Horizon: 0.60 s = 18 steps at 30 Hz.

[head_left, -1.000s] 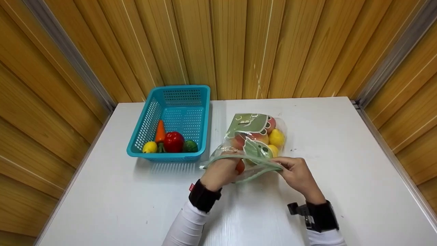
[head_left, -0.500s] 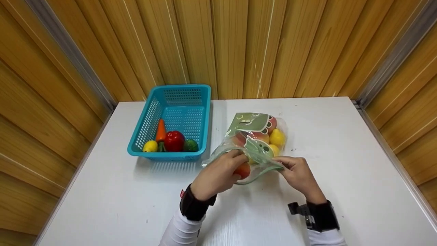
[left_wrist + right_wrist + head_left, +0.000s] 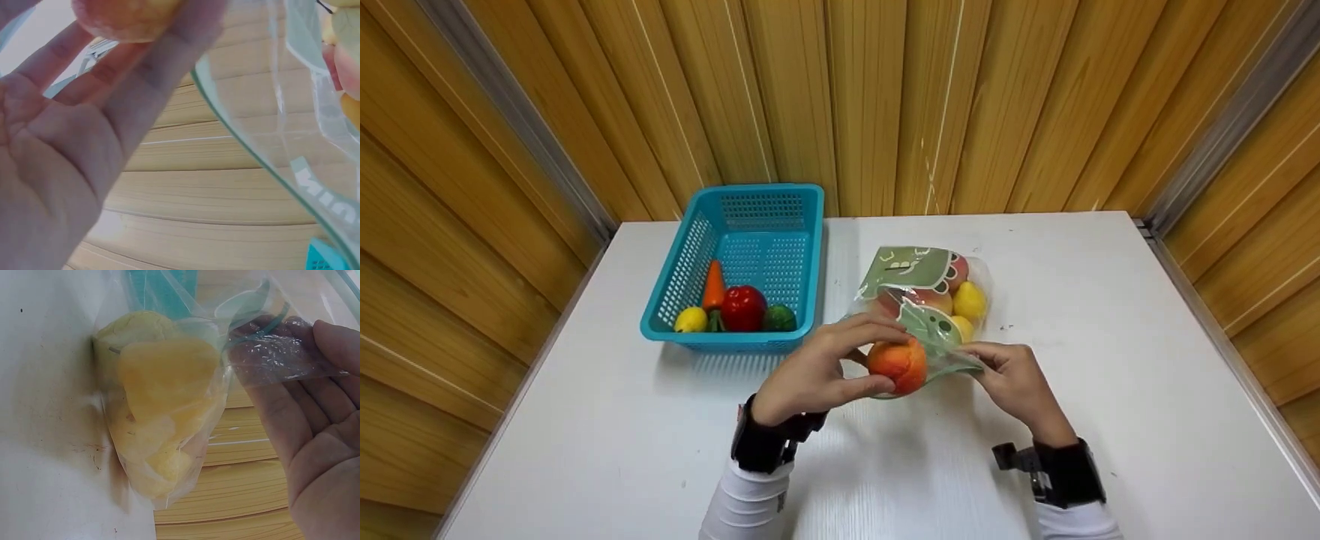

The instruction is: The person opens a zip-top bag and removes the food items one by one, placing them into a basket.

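Orange-red peach (image 3: 897,365) sat pinched in the left hand (image 3: 810,373) fingers, just outside the mouth of the clear bag (image 3: 922,300) on the table (image 3: 1110,375). Right hand (image 3: 1014,379) fingers pinched the bag's rim; a loose fingertip hold risked dropping the peach, and a slipped rim could spill fruit.

1. You are looking down on a white table (image 3: 1110,390) with a faint grain and a few small dark specks on its top.
2. Wooden plank walls (image 3: 870,105) close it in behind and on both sides, the boards a warm honey colour.
3. Grey metal strips (image 3: 521,124) run along the two back corners.
4. The light is even, with soft shadows.
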Tool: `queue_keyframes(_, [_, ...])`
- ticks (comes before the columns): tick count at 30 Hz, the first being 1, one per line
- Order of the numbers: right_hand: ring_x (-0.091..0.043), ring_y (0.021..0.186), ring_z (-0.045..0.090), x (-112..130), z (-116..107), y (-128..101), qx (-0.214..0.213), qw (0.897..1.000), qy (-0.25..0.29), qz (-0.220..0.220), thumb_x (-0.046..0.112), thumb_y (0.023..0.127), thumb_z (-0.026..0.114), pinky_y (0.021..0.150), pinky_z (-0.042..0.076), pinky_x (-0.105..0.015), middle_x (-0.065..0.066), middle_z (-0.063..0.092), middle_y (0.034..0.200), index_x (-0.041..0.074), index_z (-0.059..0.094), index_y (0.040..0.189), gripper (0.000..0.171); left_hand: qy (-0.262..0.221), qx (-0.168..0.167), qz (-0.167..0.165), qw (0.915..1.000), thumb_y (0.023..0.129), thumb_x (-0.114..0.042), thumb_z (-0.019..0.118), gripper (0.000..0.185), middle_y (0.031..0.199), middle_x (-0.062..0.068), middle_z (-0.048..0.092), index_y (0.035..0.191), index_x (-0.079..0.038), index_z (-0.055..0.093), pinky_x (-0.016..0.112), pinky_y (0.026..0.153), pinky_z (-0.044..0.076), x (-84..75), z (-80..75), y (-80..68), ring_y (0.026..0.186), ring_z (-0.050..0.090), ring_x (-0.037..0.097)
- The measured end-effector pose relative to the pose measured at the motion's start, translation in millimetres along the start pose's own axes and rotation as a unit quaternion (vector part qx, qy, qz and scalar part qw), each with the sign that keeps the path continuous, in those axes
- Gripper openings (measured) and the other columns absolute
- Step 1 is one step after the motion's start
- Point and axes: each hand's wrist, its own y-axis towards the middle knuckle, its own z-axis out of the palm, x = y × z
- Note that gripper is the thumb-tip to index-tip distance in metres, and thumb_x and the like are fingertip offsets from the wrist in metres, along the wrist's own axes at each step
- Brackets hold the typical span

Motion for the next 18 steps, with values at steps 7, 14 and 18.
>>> queue_keyframes(7, [0.004,0.083,0.066,2,-2,0,0.005,1.000,0.000,0.012,-0.012,0.085,0.074,0.069,0.053,-0.012,-0.017,0.077,0.089,-0.009,0.078,0.098,0.014,-0.069,-0.079,0.035,0.9939,0.094,-0.017,0.077,0.047,0.142,0.009,0.061,0.138,-0.009,0.064,0.037,0.086,0.061,6.0,-7.5,-0.6,0.121,0.062,0.023])
queue_keyframes(14, [0.003,0.083,0.067,3,-2,0,0.010,1.000,0.004,0.011,-0.010,0.086,0.074,0.070,0.053,-0.012,-0.015,0.078,0.090,-0.006,0.078,0.099,0.015,-0.075,-0.200,0.013,0.9767,0.093,-0.009,0.076,0.046,0.140,0.010,0.060,0.136,-0.004,0.063,0.039,0.087,0.061,19.8,-18.3,-3.5,0.118,0.065,0.024])
queue_keyframes(18, [0.003,0.082,0.067,3,-2,1,0.011,1.000,0.009,0.011,-0.009,0.085,0.075,0.069,0.053,-0.012,-0.016,0.078,0.089,-0.007,0.078,0.099,0.015,-0.064,-0.268,-0.013,0.9612,0.093,-0.006,0.076,0.046,0.140,0.013,0.058,0.137,-0.002,0.062,0.039,0.090,0.060,32.3,-27.6,-4.8,0.116,0.066,0.027])
